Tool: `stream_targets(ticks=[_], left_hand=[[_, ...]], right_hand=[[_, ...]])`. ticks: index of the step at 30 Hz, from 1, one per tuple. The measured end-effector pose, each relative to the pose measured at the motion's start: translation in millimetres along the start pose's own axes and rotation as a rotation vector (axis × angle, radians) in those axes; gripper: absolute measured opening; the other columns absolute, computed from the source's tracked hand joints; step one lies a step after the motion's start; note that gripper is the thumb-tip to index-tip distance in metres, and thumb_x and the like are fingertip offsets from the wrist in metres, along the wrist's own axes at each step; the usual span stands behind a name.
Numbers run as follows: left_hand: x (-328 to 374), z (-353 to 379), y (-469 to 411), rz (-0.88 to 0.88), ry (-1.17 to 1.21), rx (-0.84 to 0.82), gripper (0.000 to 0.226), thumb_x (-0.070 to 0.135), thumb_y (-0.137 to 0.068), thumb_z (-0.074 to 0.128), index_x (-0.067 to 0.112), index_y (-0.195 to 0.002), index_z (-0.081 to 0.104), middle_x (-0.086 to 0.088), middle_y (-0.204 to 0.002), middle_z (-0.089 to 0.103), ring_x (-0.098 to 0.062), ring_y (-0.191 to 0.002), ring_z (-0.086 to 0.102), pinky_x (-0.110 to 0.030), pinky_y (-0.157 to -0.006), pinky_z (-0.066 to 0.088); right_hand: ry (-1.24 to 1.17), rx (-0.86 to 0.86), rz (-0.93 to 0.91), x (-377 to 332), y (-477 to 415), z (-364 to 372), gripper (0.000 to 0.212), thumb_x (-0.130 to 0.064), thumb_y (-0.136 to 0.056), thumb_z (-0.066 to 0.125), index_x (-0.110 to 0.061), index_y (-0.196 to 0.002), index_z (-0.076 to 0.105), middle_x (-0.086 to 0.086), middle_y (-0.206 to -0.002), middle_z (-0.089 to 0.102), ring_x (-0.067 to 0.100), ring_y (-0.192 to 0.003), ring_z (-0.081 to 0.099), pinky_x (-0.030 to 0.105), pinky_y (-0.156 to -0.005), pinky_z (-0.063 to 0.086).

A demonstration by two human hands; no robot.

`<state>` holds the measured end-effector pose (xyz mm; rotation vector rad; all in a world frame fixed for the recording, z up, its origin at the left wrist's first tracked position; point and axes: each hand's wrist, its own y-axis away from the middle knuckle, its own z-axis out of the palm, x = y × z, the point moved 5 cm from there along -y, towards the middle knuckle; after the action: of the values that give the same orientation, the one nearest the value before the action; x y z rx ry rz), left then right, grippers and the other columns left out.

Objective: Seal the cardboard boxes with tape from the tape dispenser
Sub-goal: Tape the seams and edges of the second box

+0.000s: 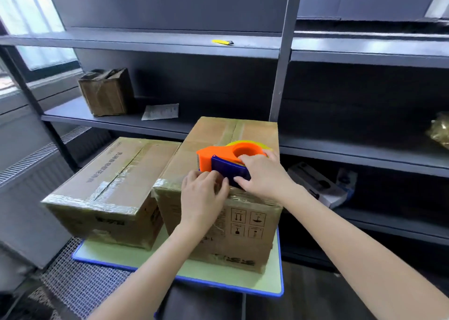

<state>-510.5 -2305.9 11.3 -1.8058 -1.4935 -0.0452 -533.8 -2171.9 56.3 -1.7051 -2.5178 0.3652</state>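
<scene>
At the centre of the frame the right hand (264, 176) grips an orange-and-blue tape dispenser (218, 160) atop the taller cardboard box (245, 234). The left hand (201, 198) lies over that box's near top edge, fingers bent. A second box (121, 169) sits just left, both on a blue-rimmed table (218, 274).

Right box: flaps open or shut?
Shut. Right box flaps lie flat, tape along the seam; the tape dispenser sits on top.
</scene>
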Motion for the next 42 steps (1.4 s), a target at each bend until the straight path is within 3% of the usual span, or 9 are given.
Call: stream_targets(ticks=[4, 12, 17, 20, 24, 27, 31, 38, 42], left_hand=[[-1, 2, -6, -0.057, -0.061, -0.027, 0.038, 0.046, -0.088, 0.044, 0.014, -0.080, 0.064, 0.001, -0.081, 0.067, -0.023, -0.087, 0.052, -0.036, -0.079, 0.040], [-5, 10, -7, -0.164, -0.160, -0.177, 0.070, 0.070, -0.084, 0.018, 0.017, -0.104, 0.060, 0.002, -0.103, 0.062, -0.024, -0.109, 0.048, -0.036, -0.091, 0.036], [1, -13, -17, -0.318, 1.014, -0.135, 0.027, 0.020, -0.096, 0.048, 0.012, -0.122, 0.053, -0.003, -0.117, 0.064, -0.015, -0.112, 0.059, -0.026, -0.092, 0.048], [-14, -31, -23, -0.391, 1.191, -0.064, 0.038, 0.022, -0.088, 0.057, 0.008, -0.123, 0.053, -0.010, -0.118, 0.064, -0.023, -0.111, 0.061, -0.035, -0.091, 0.050], [-50, -67, -30, -0.386, 1.026, 0.116, 0.031, 0.013, -0.091, 0.057, 0.001, -0.119, 0.054, -0.012, -0.111, 0.066, -0.017, -0.101, 0.064, -0.022, -0.077, 0.052], [-85, -97, -34, -0.407, 0.937, 0.166, 0.027, 0.007, -0.091, 0.057, 0.002, -0.117, 0.054, -0.008, -0.107, 0.066, -0.013, -0.095, 0.064, -0.018, -0.072, 0.053], [-144, -122, -45, -0.383, 0.641, 0.091, 0.018, 0.006, -0.093, 0.053, 0.015, -0.109, 0.057, -0.003, -0.100, 0.065, -0.023, -0.101, 0.061, -0.038, -0.081, 0.054], [-245, -123, -56, -0.278, -0.015, -0.109, 0.027, 0.011, -0.091, 0.052, -0.005, -0.113, 0.052, -0.021, -0.113, 0.059, -0.036, -0.108, 0.052, -0.040, -0.090, 0.039], [-282, -104, -46, -0.135, -0.402, -0.360, 0.046, 0.023, -0.094, 0.045, 0.008, -0.137, 0.035, -0.009, -0.120, 0.055, -0.029, -0.111, 0.050, -0.035, -0.089, 0.038]], right_hand=[[-0.085, -0.078, -0.005, -5, -11, 2, 0.025, -0.040, -0.091, 0.054, -0.017, -0.100, 0.051, -0.001, -0.092, 0.059, 0.023, -0.097, 0.056, 0.035, -0.096, 0.036], [-0.375, 0.079, 0.023, -4, -6, -5, 0.029, -0.034, -0.092, 0.057, -0.012, -0.111, 0.052, 0.002, -0.097, 0.062, 0.023, -0.091, 0.056, 0.035, -0.079, 0.046], [-1.133, 0.073, 0.078, -22, -13, -11, 0.015, -0.015, -0.092, 0.059, -0.014, -0.106, 0.054, -0.001, -0.095, 0.064, 0.012, -0.085, 0.061, 0.020, -0.072, 0.049], [-1.498, 0.071, 0.122, -51, -20, -1, 0.011, -0.013, -0.093, 0.055, -0.020, -0.101, 0.056, -0.004, -0.096, 0.066, 0.001, -0.081, 0.064, 0.016, -0.070, 0.051], [-1.519, 0.068, 0.185, -96, -50, 19, 0.010, -0.020, -0.095, 0.053, -0.026, -0.099, 0.060, 0.016, -0.121, 0.052, 0.019, -0.107, 0.058, 0.031, -0.093, 0.049], [-1.482, -0.021, 0.123, -133, -75, 29, 0.015, -0.017, -0.097, 0.050, -0.025, -0.091, 0.062, 0.011, -0.112, 0.057, 0.020, -0.105, 0.057, 0.032, -0.093, 0.048], [-1.187, -0.024, 0.035, -174, -104, 41, 0.017, -0.021, -0.095, 0.054, -0.015, -0.107, 0.065, 0.000, -0.100, 0.064, 0.012, -0.090, 0.058, 0.020, -0.075, 0.047], [-0.494, 0.256, 0.020, -221, -143, 61, 0.062, -0.019, -0.090, 0.058, -0.009, -0.145, 0.032, 0.008, -0.131, 0.043, 0.023, -0.120, 0.042, 0.030, -0.099, 0.035], [-0.385, -0.005, -0.154, -251, -158, 107, 0.052, -0.014, -0.093, 0.051, -0.015, -0.144, 0.037, 0.007, -0.145, 0.034, 0.023, -0.133, 0.032, 0.029, -0.107, 0.028]])
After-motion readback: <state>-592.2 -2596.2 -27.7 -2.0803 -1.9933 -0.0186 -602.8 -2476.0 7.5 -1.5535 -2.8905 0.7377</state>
